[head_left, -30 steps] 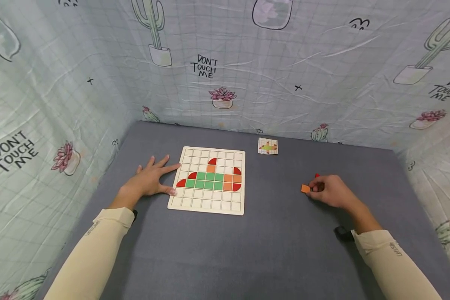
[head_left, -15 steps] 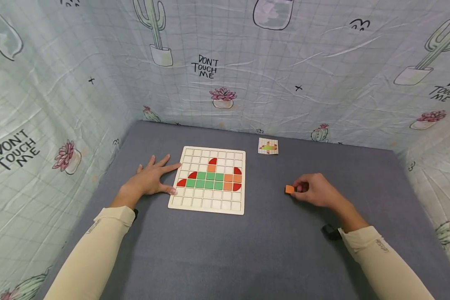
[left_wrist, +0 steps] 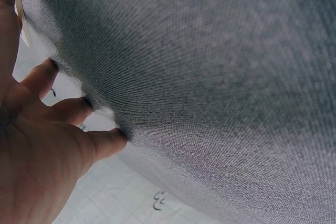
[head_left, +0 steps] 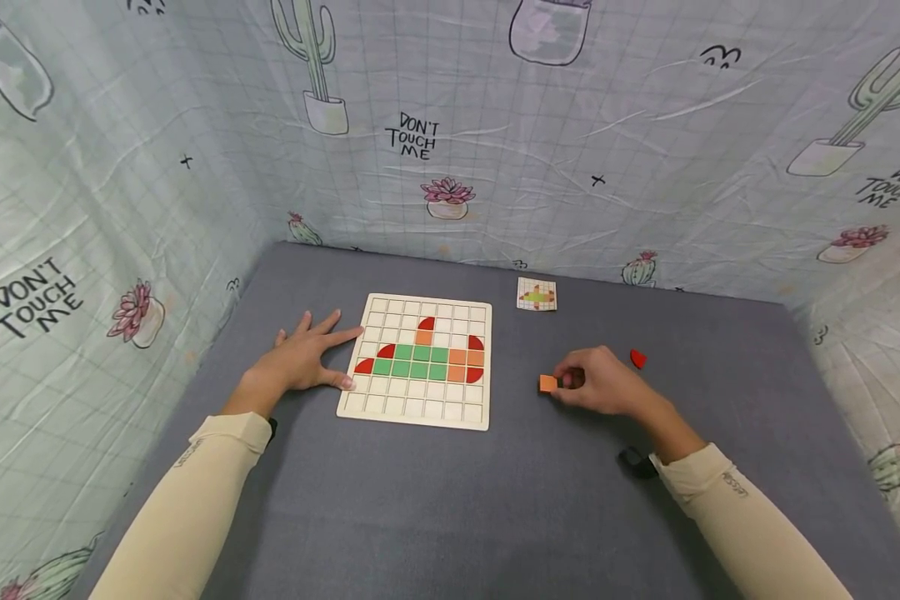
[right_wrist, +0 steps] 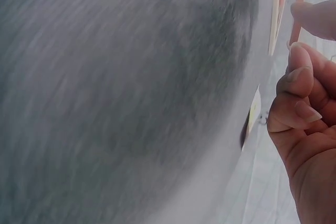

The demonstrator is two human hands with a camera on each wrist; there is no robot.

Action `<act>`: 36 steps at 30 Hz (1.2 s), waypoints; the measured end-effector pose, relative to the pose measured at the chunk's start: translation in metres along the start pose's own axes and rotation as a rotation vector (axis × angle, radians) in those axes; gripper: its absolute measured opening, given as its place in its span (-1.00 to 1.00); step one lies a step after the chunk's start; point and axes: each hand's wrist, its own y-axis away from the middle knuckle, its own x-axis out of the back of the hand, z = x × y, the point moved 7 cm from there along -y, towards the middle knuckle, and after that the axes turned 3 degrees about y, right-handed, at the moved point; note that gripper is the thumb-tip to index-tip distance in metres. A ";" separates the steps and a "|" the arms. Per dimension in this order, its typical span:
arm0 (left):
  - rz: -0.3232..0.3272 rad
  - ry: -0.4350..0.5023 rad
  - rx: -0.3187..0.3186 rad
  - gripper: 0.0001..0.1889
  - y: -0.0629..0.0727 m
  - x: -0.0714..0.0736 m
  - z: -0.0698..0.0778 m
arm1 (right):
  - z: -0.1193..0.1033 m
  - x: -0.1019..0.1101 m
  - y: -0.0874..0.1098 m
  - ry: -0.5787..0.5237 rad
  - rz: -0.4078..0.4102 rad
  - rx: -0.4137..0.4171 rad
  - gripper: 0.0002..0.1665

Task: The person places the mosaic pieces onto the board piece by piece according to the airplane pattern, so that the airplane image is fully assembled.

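Between thumb and forefinger my right hand point(head_left: 598, 382) pinches a small orange square tile point(head_left: 547, 383), held over the cloth to the right of the board. In the right wrist view the tile point(right_wrist: 297, 20) shows edge-on between the fingertips. My left hand point(head_left: 292, 360) lies with fingers spread at the left edge of the cream grid board point(head_left: 412, 408), thumb and forefinger touching that edge. On the board sit green square tiles point(head_left: 420, 361), orange squares point(head_left: 457, 365) and red quarter-round tiles point(head_left: 426, 323). In the left wrist view, other fingertips of the left hand point(left_wrist: 47, 140) rest on the cloth.
A loose red quarter-round tile point(head_left: 638, 358) lies on the grey cloth point(head_left: 420, 508), beyond the right hand. A small pattern card point(head_left: 536, 294) stands near the back, right of the board. Printed fabric walls point(head_left: 487, 133) rise behind and at the sides.
My right hand has moved left toward the board with the orange tile, uncovering the red quarter-round tile behind it. The left hand and the board have stayed in place.
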 end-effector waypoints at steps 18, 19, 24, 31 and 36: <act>0.000 0.004 -0.003 0.14 0.000 0.000 0.000 | -0.045 -0.021 -0.026 0.020 -0.028 0.132 -0.91; 0.001 0.005 -0.003 0.14 0.000 0.000 0.000 | -0.047 -0.022 -0.028 0.022 -0.029 0.137 -0.91; 0.001 0.008 -0.008 0.13 0.000 0.000 0.000 | -0.059 -0.026 -0.035 0.014 -0.047 0.158 -0.91; 0.004 0.008 -0.007 0.13 0.001 0.001 0.000 | -0.077 -0.035 -0.050 0.012 -0.049 0.187 -0.88; 0.000 0.010 -0.007 0.12 0.001 0.001 0.000 | -0.088 -0.043 -0.061 0.020 -0.051 0.187 -0.85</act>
